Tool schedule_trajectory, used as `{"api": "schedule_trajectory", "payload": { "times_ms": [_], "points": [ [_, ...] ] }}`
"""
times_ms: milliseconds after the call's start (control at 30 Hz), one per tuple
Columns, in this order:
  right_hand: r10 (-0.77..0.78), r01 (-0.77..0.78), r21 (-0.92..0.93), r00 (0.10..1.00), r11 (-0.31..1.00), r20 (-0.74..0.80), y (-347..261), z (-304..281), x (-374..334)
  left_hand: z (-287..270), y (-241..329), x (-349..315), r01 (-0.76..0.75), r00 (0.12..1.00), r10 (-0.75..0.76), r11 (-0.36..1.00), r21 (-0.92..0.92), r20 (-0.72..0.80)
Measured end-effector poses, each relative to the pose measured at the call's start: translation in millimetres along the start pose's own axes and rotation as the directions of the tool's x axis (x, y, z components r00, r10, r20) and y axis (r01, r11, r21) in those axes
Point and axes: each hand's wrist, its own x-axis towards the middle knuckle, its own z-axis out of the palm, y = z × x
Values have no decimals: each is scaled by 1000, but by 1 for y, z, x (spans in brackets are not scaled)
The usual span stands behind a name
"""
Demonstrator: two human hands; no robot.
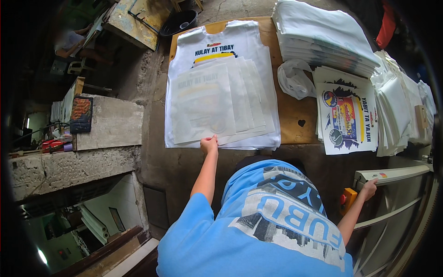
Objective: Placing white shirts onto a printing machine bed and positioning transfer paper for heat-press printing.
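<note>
A white sleeveless shirt piece (pixel 189 46) with dark lettering and a yellow print lies flat in front of me. Several pale, see-through transfer sheets (pixel 203 99) are fanned out over it, and the print shows faintly through the leftmost one. My left hand (pixel 210 144) pinches the lower edge of that sheet, thumb and fingers pressed together. Off to the right, my right hand (pixel 368 189) has its fingers bent around the edge of a long pale machine bar (pixel 392 173). Its fingertips are small in view. Just below that hand sits a yellow box with a red button (pixel 348 199).
The wooden table (pixel 295 117) also bears a crumpled plastic bag (pixel 295 79), a pile of printed sheets (pixel 348 115) and a tall stack of folded white fabric (pixel 318 27). More white stacks (pixel 392 104) stand at right. A black basin (pixel 179 22) is behind; another person (pixel 74 44) sits far left.
</note>
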Motion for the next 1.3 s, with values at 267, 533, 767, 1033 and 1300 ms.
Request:
{"api": "schedule_trajectory", "payload": {
  "times_ms": [267,533,767,1033,1300],
  "points": [
    [8,-8,28,1000,1000,15,-3,-4,-5,12,3,-57,-619,681,654,272,737,330],
    [-3,2,41,1000,999,27,-4,-4,-5,25,-6,-56,-719,550,654,55,693,519],
    [-23,23,26,1000,999,-3,-1,-2,-3,21,24,-70,-831,463,503,-42,555,730],
    [2,-3,62,1000,998,18,-3,-4,-8,18,47,-57,-858,433,336,-131,497,836],
    [-17,16,62,999,998,27,-8,-6,-12,34,37,-33,-688,333,513,-441,576,791]
  ]
}}
